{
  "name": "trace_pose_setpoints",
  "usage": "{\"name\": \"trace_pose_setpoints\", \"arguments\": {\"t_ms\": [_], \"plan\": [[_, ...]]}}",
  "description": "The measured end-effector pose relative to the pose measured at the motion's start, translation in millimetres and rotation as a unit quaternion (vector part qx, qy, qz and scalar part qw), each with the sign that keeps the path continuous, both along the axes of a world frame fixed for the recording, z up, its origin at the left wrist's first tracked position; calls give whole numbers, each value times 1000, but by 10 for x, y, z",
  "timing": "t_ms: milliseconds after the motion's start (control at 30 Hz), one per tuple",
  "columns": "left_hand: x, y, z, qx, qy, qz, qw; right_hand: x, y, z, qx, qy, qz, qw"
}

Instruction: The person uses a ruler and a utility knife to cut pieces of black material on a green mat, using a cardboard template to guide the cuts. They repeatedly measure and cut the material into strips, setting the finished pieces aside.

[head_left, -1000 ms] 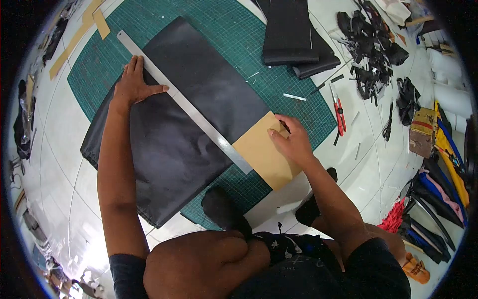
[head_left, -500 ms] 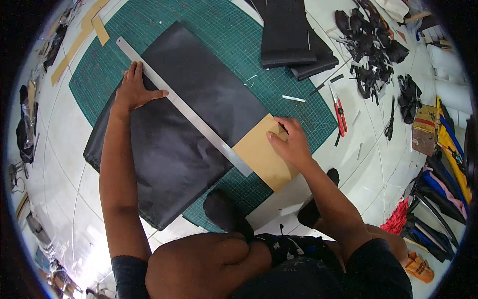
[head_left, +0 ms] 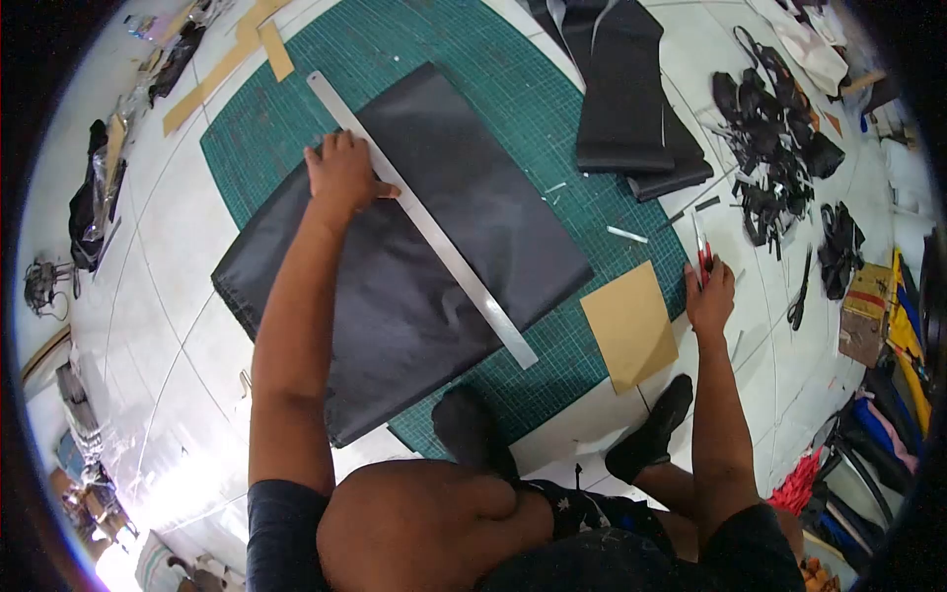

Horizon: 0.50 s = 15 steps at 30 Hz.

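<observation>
My left hand (head_left: 345, 176) presses down with fingers and thumb spread, at the upper part of a steel ruler (head_left: 449, 255). That ruler lies slantwise across a wide sheet of black fabric (head_left: 473, 168). Beneath the fabric is a green cutting mat (head_left: 266, 143). On the right, my right hand (head_left: 708, 301) has its fingers closed around the handle of a red utility knife (head_left: 704, 255), down at the floor beside the mat. A tan cardboard rectangle (head_left: 631, 326) lies apart from the fabric, between it and my right hand.
Folded black fabric (head_left: 626, 109) overlaps the mat's far right edge. Beyond it sits a heap of black scraps (head_left: 774, 148). Black scissors (head_left: 800, 288) lie on the tiled floor. Tan strips (head_left: 222, 74) are at the far left. My feet are at the mat's near edge.
My right hand has let go of the cardboard, which now lies further right off the fabric, and has moved right onto the utility knife. My left hand remains at the ruler. The view has shifted.
</observation>
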State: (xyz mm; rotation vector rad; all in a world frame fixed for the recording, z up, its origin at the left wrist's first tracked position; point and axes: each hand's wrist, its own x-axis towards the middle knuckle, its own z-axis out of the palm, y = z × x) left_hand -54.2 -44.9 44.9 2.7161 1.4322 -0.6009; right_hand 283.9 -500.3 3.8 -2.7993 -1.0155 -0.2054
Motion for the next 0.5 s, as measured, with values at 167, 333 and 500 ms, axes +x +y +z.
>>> {"name": "trace_pose_setpoints", "arguments": {"t_ms": [167, 333, 500], "plan": [[-87, -102, -30, -29, -63, 5, 998, 257, -201, -200, 26, 101, -15, 994], [-122, -114, -71, -88, -53, 17, 995, 425, -265, -343, 159, 112, -20, 981], [-35, -293, -55, -88, 39, -1, 995, -513, 748, 543, 370, 342, -135, 853]]}}
